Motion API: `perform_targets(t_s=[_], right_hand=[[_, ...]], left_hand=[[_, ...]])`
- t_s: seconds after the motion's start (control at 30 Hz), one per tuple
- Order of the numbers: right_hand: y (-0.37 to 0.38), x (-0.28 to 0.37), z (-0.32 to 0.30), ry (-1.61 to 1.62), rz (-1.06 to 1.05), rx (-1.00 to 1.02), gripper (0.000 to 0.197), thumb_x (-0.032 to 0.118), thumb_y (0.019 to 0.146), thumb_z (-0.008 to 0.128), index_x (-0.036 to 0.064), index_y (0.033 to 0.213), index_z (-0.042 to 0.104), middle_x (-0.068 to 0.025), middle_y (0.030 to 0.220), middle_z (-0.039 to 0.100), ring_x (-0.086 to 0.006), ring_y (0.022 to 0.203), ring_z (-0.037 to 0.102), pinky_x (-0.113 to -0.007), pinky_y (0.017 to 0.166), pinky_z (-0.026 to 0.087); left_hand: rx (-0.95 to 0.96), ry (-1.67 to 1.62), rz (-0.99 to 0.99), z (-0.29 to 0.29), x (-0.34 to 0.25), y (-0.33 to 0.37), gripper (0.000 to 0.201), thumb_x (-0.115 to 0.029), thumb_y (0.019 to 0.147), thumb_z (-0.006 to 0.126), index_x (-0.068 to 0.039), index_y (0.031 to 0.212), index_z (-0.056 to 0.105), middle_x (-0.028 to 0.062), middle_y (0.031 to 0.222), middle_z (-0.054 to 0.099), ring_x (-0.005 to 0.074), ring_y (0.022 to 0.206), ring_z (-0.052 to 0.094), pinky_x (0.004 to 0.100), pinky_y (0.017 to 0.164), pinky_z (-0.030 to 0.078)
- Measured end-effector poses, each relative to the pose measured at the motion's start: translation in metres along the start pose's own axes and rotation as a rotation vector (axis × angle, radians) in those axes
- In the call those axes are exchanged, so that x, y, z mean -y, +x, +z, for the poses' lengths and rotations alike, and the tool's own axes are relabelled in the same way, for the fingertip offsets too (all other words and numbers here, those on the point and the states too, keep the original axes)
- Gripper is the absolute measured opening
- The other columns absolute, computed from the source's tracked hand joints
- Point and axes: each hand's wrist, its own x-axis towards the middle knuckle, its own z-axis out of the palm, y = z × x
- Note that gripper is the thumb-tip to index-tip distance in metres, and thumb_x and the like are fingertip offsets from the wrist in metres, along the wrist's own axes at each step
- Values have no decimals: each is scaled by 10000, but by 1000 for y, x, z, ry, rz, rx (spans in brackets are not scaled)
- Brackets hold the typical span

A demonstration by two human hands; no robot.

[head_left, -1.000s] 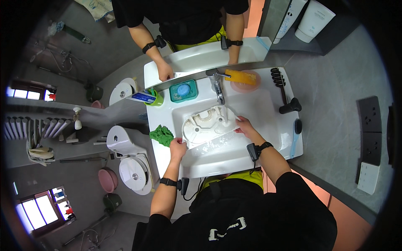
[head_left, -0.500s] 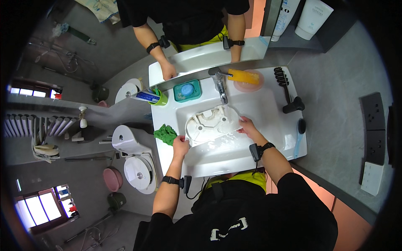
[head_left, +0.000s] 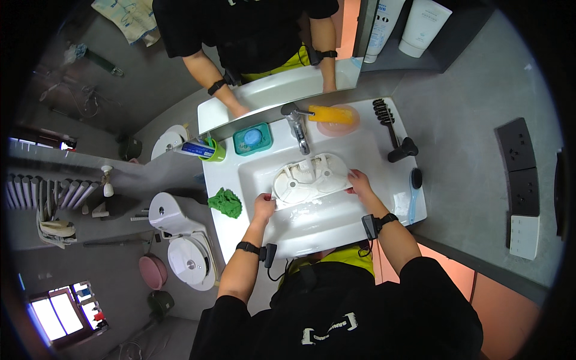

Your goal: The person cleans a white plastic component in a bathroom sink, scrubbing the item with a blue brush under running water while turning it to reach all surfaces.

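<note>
Between my two hands is a white moulded plastic piece (head_left: 312, 180) with two rounded lobes, raised ribs and a straight near edge. It is held over the basin of the white sink (head_left: 306, 240), beneath the chrome tap (head_left: 297, 129). My left hand (head_left: 264, 207) is closed on its left corner, and my right hand (head_left: 359, 183) pinches its right end. The tap's spout points down at the far side of the piece. Wet glints show in the basin below it. A crumpled green cloth (head_left: 225, 203) lies on the left rim, apart from my left hand.
Along the far rim are a green cup (head_left: 213, 151) with tubes, a teal soap dish (head_left: 243, 147) and a yellow sponge (head_left: 330, 114) on a pink dish. A black hairbrush (head_left: 393, 132) and a blue-handled brush (head_left: 414, 195) lie right. A mirror (head_left: 240, 60) stands behind.
Relative to the sink, both hands have shifted the white plastic piece to the right and made it a little more level. My left hand is farther from the green cloth. The whole view has shifted slightly.
</note>
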Motion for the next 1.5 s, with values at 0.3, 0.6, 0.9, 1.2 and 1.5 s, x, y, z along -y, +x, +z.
perform_targets(t_s=[0.3,0.6,0.9,1.2,1.5], right_hand=[[-15,3,-21,25,-34,-166,337,196,846,453,71,1157,422,-95,837,576,-162,546,561,-237,450,448],[-14,-1,-23,38,-97,-234,329,160,835,468,41,1139,441,-116,823,576,-174,525,567,-244,423,444],[-20,9,-24,4,-183,-264,275,143,818,483,33,1069,494,-114,793,583,-178,513,573,-249,403,460],[-44,5,-36,-102,-57,-258,271,123,812,485,-5,1051,490,-117,767,591,-186,497,582,-248,391,459],[-55,4,-14,-16,76,-40,302,154,837,464,1,1096,444,-100,764,583,-158,521,561,-236,447,444]], left_hand=[[102,28,-12,35,-9,27,272,-6,647,531,14,918,517,74,798,555,177,681,543,292,527,461],[52,73,21,47,-6,33,150,-46,666,542,5,807,556,79,720,580,175,637,536,283,582,436],[96,108,16,52,12,45,236,-27,679,543,0,913,527,69,811,549,177,700,537,289,517,462],[327,70,-176,39,-1,9,313,-52,679,573,37,971,500,109,862,535,198,724,545,321,504,502],[217,213,-126,-4,-14,-11,450,-252,654,632,110,905,539,191,831,584,250,731,590,317,582,480]])
